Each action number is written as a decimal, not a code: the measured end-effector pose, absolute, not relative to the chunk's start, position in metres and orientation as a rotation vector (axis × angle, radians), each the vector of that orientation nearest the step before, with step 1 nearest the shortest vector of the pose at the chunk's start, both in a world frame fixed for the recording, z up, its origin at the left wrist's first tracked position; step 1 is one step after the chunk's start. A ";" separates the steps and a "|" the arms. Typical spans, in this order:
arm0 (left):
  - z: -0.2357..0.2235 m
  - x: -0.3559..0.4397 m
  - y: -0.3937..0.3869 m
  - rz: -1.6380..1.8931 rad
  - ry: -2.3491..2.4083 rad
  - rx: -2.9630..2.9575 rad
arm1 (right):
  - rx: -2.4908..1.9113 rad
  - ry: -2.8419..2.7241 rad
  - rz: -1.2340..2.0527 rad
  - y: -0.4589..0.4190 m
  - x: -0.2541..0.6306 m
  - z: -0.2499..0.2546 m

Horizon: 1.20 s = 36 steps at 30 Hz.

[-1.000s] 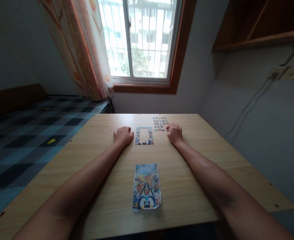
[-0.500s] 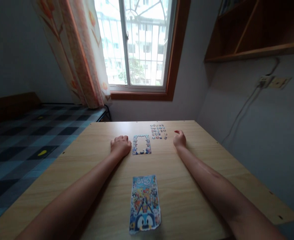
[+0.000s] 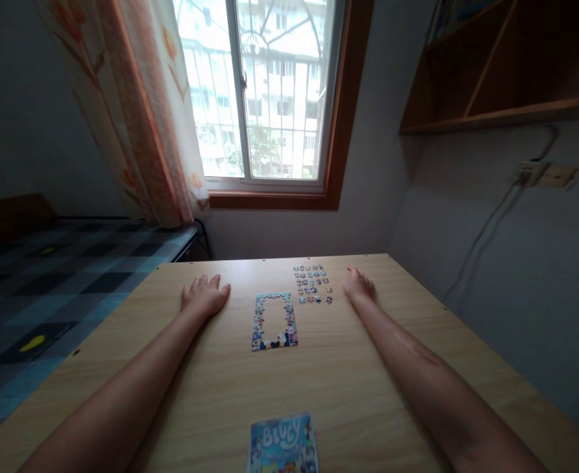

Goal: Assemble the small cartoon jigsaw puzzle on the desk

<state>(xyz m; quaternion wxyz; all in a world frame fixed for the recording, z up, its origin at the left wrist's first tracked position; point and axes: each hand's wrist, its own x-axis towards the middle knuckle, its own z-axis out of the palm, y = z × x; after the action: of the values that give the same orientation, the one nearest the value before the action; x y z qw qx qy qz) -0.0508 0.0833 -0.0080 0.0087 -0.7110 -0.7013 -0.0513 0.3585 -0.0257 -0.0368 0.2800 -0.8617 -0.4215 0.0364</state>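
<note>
My left hand [image 3: 205,295] rests palm down on the table to the left of a jigsaw border [image 3: 258,325], apart from it, with its fingers spread and nothing in it. The border is a joined rectangle of edge pieces, and bare wood shows through its middle. Several rows of loose jigsaw pieces [image 3: 311,299] lie beyond it, to the right. Just right of those pieces my right hand [image 3: 358,284] lies on the table, thumb stretched forward and fingers loosely bent, holding nothing that I can see. Nearest me is a blue printed picture sheet [image 3: 282,447] reading "Bluey", cut off by the view's lower edge.
The light wooden table [image 3: 220,394] reaches toward a window [image 3: 279,98]. A bed with a checked cover [image 3: 97,263] stands to the left, by a flowered curtain [image 3: 136,131]. On the right are a wall shelf [image 3: 506,108] and a socket with a cord [image 3: 530,174].
My left hand has moved left, away from the border, and its fingers have spread. My right hand has turned more palm down. The view has tilted up, so the sheet sits lower.
</note>
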 end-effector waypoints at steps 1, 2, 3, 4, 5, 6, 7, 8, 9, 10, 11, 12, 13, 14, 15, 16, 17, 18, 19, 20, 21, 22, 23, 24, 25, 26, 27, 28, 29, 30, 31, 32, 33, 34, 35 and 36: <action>-0.008 -0.056 0.093 -0.149 -2.231 -2.195 | -2.331 -1.144 0.094 -0.020 0.361 -0.037; -0.008 -0.062 0.102 -0.145 -2.262 -2.170 | -2.350 -1.161 0.092 -0.014 0.364 -0.038; -0.007 -0.066 0.111 -0.151 -2.288 -2.143 | -2.367 -1.180 0.089 -0.008 0.366 -0.039; -0.007 -0.070 0.118 -0.166 -2.306 -2.120 | -2.383 -1.200 0.087 -0.002 0.368 -0.040; -0.007 -0.074 0.126 -0.181 -2.321 -2.098 | -2.399 -1.220 0.086 0.004 0.370 -0.042; -0.006 -0.076 0.133 -0.196 -2.336 -2.079 | -2.416 -1.236 0.086 0.009 0.371 -0.043; -0.006 -0.078 0.139 -0.205 -2.350 -2.063 | -2.433 -1.250 0.086 0.015 0.372 -0.044; -0.005 -0.079 0.145 -0.205 -2.366 -2.050 | -2.450 -1.260 0.087 0.020 0.372 -0.046; -0.005 -0.080 0.149 -0.200 -2.380 -2.040 | -2.466 -1.267 0.088 0.025 0.373 -0.047; -0.005 -0.080 0.154 -0.193 -2.391 -2.034 | -2.479 -1.274 0.088 0.030 0.374 -0.048; -0.004 -0.081 0.158 -0.187 -2.396 -2.031 | -2.489 -1.280 0.088 0.034 0.375 -0.049; -0.004 -0.081 0.161 -0.184 -2.397 -2.031 | -2.495 -1.288 0.087 0.038 0.377 -0.049; -0.004 -0.081 0.164 -0.186 -2.394 -2.033 | -2.497 -1.296 0.085 0.041 0.378 -0.049; -0.004 -0.081 0.166 -0.192 -2.390 -2.037 | -2.495 -1.306 0.082 0.044 0.380 -0.050; -0.004 -0.081 0.169 -0.200 -2.385 -2.042 | -2.490 -1.315 0.079 0.046 0.381 -0.049; -0.004 -0.082 0.171 -0.204 -2.379 -2.050 | -2.482 -1.323 0.075 0.049 0.382 -0.049; -0.004 -0.083 0.173 -0.203 -2.370 -2.060 | -2.472 -1.330 0.072 0.050 0.384 -0.049; -0.005 -0.084 0.174 -0.197 -2.361 -2.072 | -2.459 -1.336 0.068 0.051 0.385 -0.048; -0.005 -0.085 0.176 -0.189 -2.351 -2.081 | -2.443 -1.343 0.063 0.052 0.386 -0.047; -0.006 -0.086 0.177 -0.184 -2.341 -2.086 | -2.421 -1.352 0.056 0.052 0.387 -0.046; -0.007 -0.087 0.178 -0.188 -2.331 -2.088 | -2.394 -1.365 0.045 0.052 0.388 -0.045; -0.008 -0.088 0.179 -0.198 -2.321 -2.086 | -2.364 -1.381 0.030 0.051 0.389 -0.044; -0.009 -0.088 0.179 -0.214 -2.311 -2.082 | -2.322 -1.403 0.002 0.050 0.389 -0.042; -0.009 -0.089 0.180 -0.231 -2.299 -2.080 | -2.266 -1.436 -0.037 0.049 0.389 -0.039; -0.010 -0.089 0.180 -0.245 -2.287 -2.078 | -2.198 -1.476 -0.081 0.048 0.388 -0.037; -0.011 -0.089 0.179 -0.255 -2.278 -2.075 | -2.125 -1.519 -0.123 0.046 0.387 -0.033; -0.012 -0.090 0.179 -0.263 -2.272 -2.072 | -2.054 -1.564 -0.157 0.045 0.385 -0.030; -0.013 -0.090 0.179 -0.271 -2.266 -2.066 | -1.990 -1.613 -0.177 0.044 0.382 -0.026; -0.013 -0.090 0.178 -0.280 -2.260 -2.059 | -1.942 -1.668 -0.178 0.042 0.378 -0.022; -0.014 -0.090 0.178 -0.288 -2.254 -2.055 | -1.912 -1.730 -0.161 0.041 0.373 -0.018; -0.014 -0.091 0.177 -0.297 -2.250 -2.053 | -1.892 -1.800 -0.136 0.040 0.368 -0.014; -0.014 -0.091 0.177 -0.306 -2.244 -2.053 | -1.879 -1.873 -0.107 0.039 0.363 -0.011; -0.014 -0.091 0.176 -0.314 -2.241 -2.053 | -1.875 -1.940 -0.079 0.038 0.358 -0.008; -0.014 -0.091 0.175 -0.322 -2.238 -2.054 | -1.879 -1.993 -0.059 0.037 0.354 -0.005; -0.013 -0.091 0.174 -0.330 -2.237 -2.053 | -1.889 -2.029 -0.046 0.036 0.351 -0.003; -0.013 -0.090 0.174 -0.337 -2.236 -2.051 | -1.902 -2.049 -0.042 0.036 0.349 -0.001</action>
<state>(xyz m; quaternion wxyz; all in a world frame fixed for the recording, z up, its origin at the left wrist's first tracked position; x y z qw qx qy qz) -0.0904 0.1735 -0.0125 0.0446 -0.6711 -0.7318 -0.1102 0.3489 0.0356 -0.0010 0.1718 -0.6702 -0.7219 -0.0147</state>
